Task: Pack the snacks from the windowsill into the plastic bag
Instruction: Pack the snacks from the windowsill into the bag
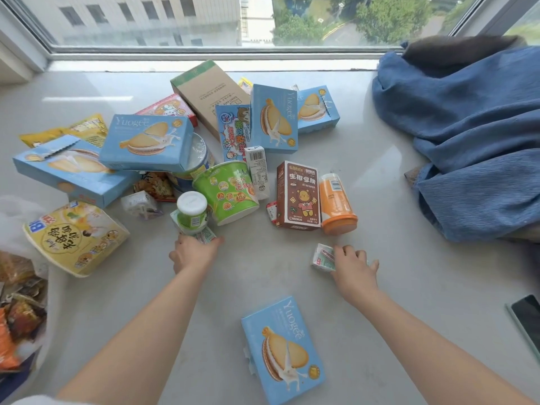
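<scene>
Nearest: one blue biscuit box [283,350], flat on the windowsill [394,287] between the forearms. Plastic bag [17,287], left edge, holding wrappers. Right hand [355,271]: fingers curled over a small white carton [323,257]. Left hand [194,251]: fingers closed on a small packet [206,236] below a green-labelled bottle [191,213]. Beyond: green cup [226,191], brown box [298,195], orange jar [336,204], yellow tub [76,236], further blue boxes [146,141]. Far right: blue cloth [467,135].

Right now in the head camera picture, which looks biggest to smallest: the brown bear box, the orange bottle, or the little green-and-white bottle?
1. brown bear box
2. orange bottle
3. green-and-white bottle
</scene>
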